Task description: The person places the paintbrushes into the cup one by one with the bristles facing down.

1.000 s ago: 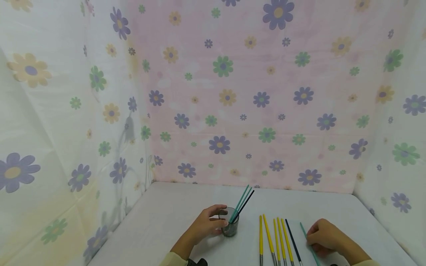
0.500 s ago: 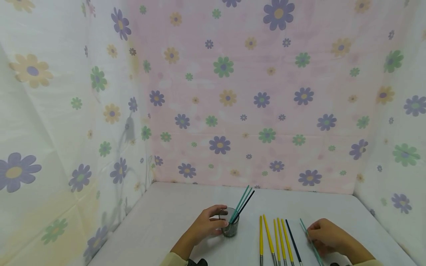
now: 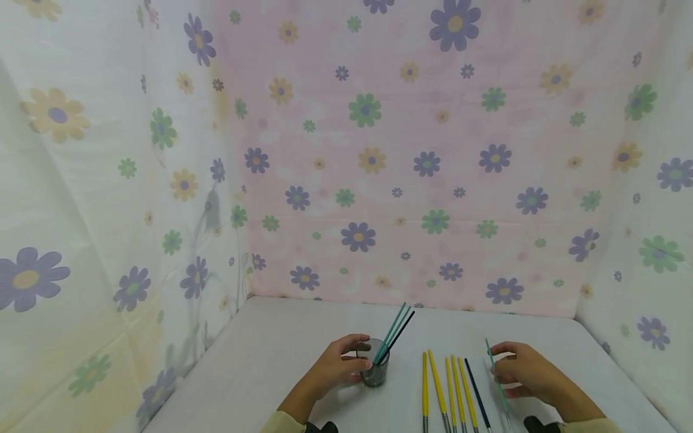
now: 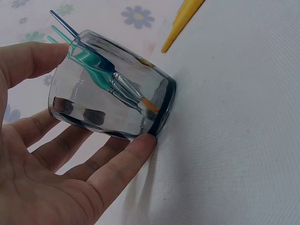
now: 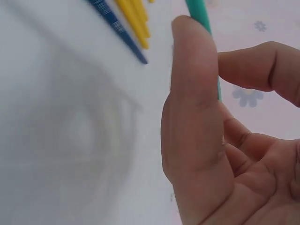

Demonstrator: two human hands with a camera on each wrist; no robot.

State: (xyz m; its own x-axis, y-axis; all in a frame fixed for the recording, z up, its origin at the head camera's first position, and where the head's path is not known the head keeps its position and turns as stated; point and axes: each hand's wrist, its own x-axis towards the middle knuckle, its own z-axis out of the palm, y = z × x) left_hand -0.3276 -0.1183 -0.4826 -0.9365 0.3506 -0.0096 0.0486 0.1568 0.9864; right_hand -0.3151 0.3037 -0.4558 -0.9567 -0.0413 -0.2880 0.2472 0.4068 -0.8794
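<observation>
My left hand (image 3: 338, 364) holds a small clear grey drinking glass (image 3: 373, 376) with thumb and fingers around its side. Inside lean two teal paintbrushes (image 4: 93, 70) and a dark blue paintbrush (image 4: 101, 58), bristles down at the bottom and handles sticking out past the rim. To the right, my right hand (image 3: 525, 374) pinches a teal paintbrush (image 3: 498, 386) between thumb and fingers, its handle end tilted upward. The right wrist view shows a piece of that brush beyond the thumb (image 5: 197, 93).
Between the hands lies a row of several yellow paintbrushes (image 3: 425, 385) with a dark blue paintbrush (image 3: 475, 388) at its right end. They rest on a white-covered table (image 3: 303, 319). Flower-patterned cloth (image 3: 400, 240) stands behind and along both sides.
My right hand has raised the teal paintbrush from near the table, and its handle end is now higher and more upright. The left hand and glass have stayed put.
</observation>
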